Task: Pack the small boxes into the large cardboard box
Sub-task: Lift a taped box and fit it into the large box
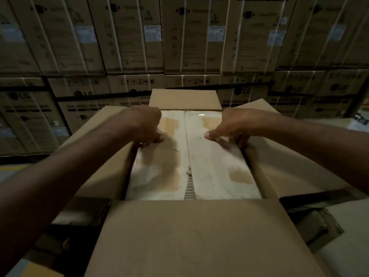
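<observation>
While my left hand [148, 124], fingers curled, grip unclear, and right hand [235, 124], thumb pressing, work the pale floor [209, 166] of the large brown cardboard box [189, 236] before me, I judge this preparation; next, fetch small boxes, unseen.

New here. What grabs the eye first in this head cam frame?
The large cardboard box fills the centre with all four flaps open. Its pale floor shows a centre seam and no small boxes. The left hand and right hand reach in, fingers curled at its left and right walls; a firm grip is unclear. Behind it rises a wall of stacked LG washing machine cartons.
</observation>
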The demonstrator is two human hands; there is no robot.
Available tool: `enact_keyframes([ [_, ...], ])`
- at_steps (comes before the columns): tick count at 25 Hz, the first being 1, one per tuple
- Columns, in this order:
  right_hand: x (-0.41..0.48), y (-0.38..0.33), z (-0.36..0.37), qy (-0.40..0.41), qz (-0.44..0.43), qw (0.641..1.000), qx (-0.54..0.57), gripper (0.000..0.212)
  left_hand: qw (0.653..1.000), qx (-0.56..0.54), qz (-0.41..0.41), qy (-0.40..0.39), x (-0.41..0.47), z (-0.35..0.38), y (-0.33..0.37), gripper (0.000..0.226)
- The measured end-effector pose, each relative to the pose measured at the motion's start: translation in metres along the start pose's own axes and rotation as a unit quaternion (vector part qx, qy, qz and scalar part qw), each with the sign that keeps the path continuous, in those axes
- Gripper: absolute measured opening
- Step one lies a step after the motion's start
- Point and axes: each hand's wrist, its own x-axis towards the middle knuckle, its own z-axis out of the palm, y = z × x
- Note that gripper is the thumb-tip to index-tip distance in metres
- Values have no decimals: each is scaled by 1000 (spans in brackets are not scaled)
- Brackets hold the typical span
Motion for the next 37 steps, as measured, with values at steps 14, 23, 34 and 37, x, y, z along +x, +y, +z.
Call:
enact_keyframes([
  [14,38,-24,88,-322,-71,873,-360,52,860,270,118,-417,50,95,26,70],
  [23,76,-30,114,-237,-284,845,-387,42,815,328,217,-425,63,112,25,91],
  [34,66,-17,44,-67,-239,877,-412,23,897,-39,267,-350,32,68,55,69],
  [37,57,5,12,-61,-169,857,-482,13,886,-72,291,-353,25,64,72,78],
])
